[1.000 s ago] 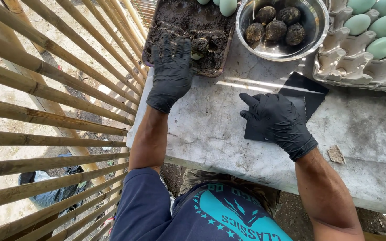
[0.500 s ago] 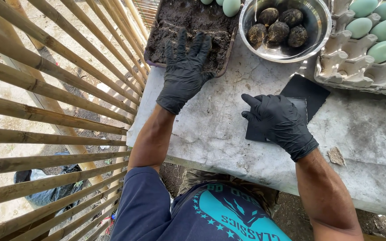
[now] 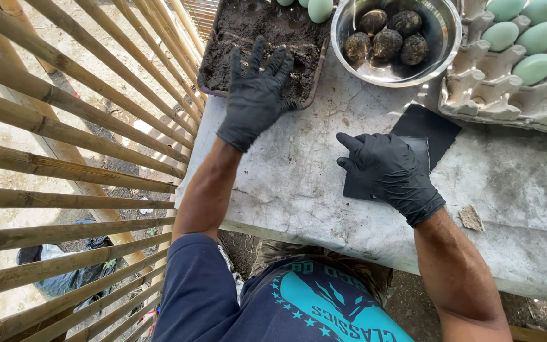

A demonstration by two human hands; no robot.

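Head view: left hand point(image 3: 256, 95) fingers spread over soil tray point(image 3: 220, 47); right hand point(image 3: 387, 168) flat on black sheet point(image 3: 435, 126), stone table point(image 3: 299, 183).

My left hand point(image 3: 257, 95) and right hand point(image 3: 389, 172) wear black gloves — the sheets point(image 3: 413, 149) black too — on a mottled grey-white surface point(image 3: 299, 183), beside dark brown mud tray point(image 3: 267, 31), pale green eggs point(image 3: 533, 44), silver bowl point(image 3: 395, 71).
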